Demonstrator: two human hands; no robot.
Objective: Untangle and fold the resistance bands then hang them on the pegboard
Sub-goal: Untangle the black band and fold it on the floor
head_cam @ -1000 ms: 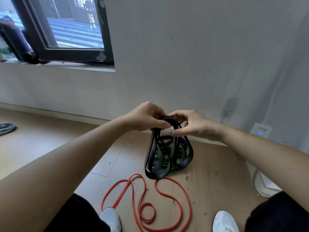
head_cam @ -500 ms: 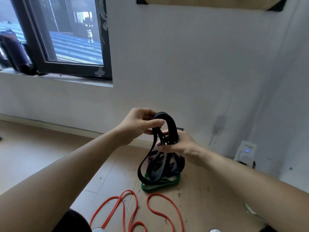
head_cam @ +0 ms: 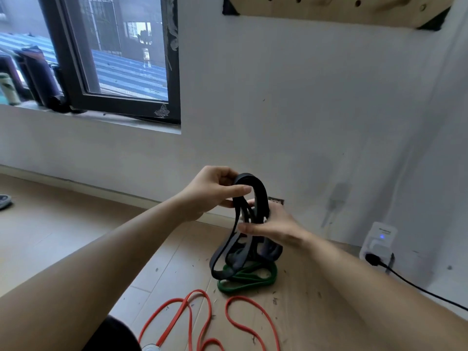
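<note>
The pegboard [head_cam: 336, 8] is cut off at the top edge and the red band [head_cam: 209, 310] at the bottom, and the hanging loops of the black band [head_cam: 261, 194] overlap too much to count. One green band [head_cam: 249, 282] lies on the floor beneath them. The left hand [head_cam: 212, 192] pinches the black loop's top, and the right hand [head_cam: 271, 224] grips its strands just below.

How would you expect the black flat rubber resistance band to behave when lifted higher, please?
Probably floppy: the black flat rubber resistance band droops in loose loops below the left hand and right hand. Likely light, since a finger grip carries it. Its loops may snag the green rubber band on the floor.
</note>
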